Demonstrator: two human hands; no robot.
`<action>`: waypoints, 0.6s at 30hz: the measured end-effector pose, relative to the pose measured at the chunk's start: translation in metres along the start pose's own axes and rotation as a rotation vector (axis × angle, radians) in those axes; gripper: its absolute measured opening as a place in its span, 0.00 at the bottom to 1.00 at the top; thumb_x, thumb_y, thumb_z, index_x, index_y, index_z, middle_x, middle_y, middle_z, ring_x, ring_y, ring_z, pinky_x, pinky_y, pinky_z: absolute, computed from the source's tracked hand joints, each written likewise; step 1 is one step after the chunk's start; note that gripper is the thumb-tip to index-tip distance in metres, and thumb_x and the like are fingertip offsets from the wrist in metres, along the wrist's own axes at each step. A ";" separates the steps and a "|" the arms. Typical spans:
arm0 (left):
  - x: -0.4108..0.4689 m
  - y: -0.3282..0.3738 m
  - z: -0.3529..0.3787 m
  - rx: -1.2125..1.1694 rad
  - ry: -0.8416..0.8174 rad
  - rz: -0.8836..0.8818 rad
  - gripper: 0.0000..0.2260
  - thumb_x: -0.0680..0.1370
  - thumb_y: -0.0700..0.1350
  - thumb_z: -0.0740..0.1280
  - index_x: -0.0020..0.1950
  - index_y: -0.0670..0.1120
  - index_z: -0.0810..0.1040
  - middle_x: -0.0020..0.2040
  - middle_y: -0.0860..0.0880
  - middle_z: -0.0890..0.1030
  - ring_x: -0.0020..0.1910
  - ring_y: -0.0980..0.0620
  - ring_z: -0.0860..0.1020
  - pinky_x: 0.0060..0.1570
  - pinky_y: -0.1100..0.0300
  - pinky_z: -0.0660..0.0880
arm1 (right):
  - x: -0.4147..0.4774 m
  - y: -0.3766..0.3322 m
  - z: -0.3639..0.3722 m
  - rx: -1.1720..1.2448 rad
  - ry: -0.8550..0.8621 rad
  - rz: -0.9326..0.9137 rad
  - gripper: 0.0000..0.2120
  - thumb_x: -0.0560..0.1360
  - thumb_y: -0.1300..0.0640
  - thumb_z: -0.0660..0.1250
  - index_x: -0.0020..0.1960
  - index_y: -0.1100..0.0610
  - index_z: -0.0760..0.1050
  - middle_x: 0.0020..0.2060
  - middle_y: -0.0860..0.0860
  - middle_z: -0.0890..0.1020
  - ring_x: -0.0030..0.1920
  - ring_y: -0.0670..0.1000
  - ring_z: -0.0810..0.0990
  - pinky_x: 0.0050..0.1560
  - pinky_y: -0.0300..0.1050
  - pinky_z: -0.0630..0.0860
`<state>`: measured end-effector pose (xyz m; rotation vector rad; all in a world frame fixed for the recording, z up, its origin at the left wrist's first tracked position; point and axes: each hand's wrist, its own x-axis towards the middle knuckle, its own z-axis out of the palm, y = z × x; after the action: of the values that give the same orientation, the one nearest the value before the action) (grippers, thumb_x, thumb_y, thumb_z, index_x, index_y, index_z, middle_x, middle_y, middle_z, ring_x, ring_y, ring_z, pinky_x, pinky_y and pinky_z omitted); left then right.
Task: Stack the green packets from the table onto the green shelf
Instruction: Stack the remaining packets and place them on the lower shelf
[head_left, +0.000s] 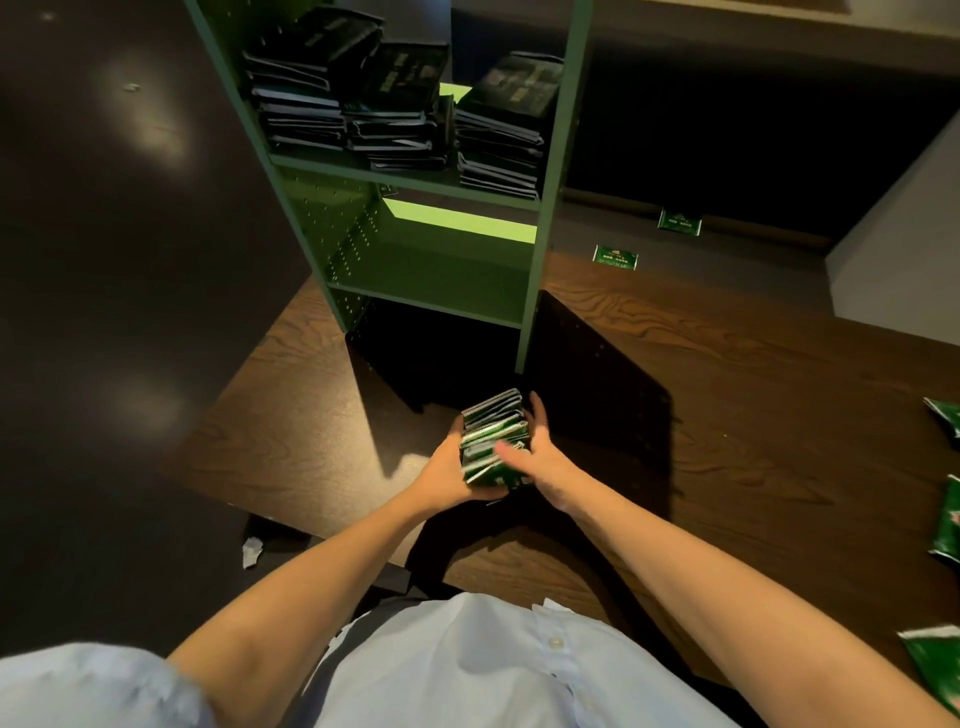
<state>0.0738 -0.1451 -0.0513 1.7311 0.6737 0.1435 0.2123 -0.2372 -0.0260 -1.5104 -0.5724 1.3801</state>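
Observation:
A bundle of green packets (493, 436) stands on edge between my two hands, just above the dark wooden table (727, 395). My left hand (445, 470) grips the bundle from the left side. My right hand (540, 452) grips it from the right, thumb across the near packets. The green shelf (550, 171) stands on the table right behind the bundle. Its upper board carries three piles of dark packets (395, 104). The board below (431, 270) is bare.
Loose green packets lie on the table: two at the back right (615, 257) (679, 222) and several along the right edge (950, 525). A scrap of paper (252, 551) lies on the dark floor at the left.

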 end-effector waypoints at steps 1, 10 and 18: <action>0.000 -0.001 0.001 -0.033 0.057 -0.008 0.45 0.60 0.46 0.81 0.72 0.43 0.62 0.66 0.49 0.75 0.66 0.54 0.74 0.67 0.54 0.71 | 0.001 -0.002 0.001 0.154 0.060 0.022 0.39 0.76 0.57 0.66 0.77 0.47 0.44 0.72 0.52 0.65 0.69 0.55 0.69 0.68 0.53 0.68; 0.025 0.045 -0.023 1.097 0.073 0.043 0.41 0.64 0.61 0.72 0.72 0.46 0.63 0.62 0.47 0.76 0.61 0.45 0.75 0.60 0.53 0.69 | -0.015 -0.041 0.002 -0.448 0.427 -0.340 0.31 0.75 0.62 0.64 0.75 0.57 0.57 0.73 0.53 0.65 0.73 0.51 0.63 0.70 0.42 0.60; 0.025 0.035 -0.005 1.308 -0.178 -0.076 0.40 0.72 0.58 0.68 0.77 0.47 0.54 0.75 0.43 0.60 0.73 0.42 0.59 0.72 0.48 0.55 | 0.000 -0.015 0.039 -1.544 0.060 -0.179 0.53 0.68 0.48 0.71 0.77 0.56 0.36 0.77 0.55 0.40 0.77 0.55 0.38 0.74 0.61 0.36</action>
<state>0.1051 -0.1319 -0.0233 2.8904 0.7446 -0.6429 0.1794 -0.2181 -0.0081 -2.4966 -1.9259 0.5913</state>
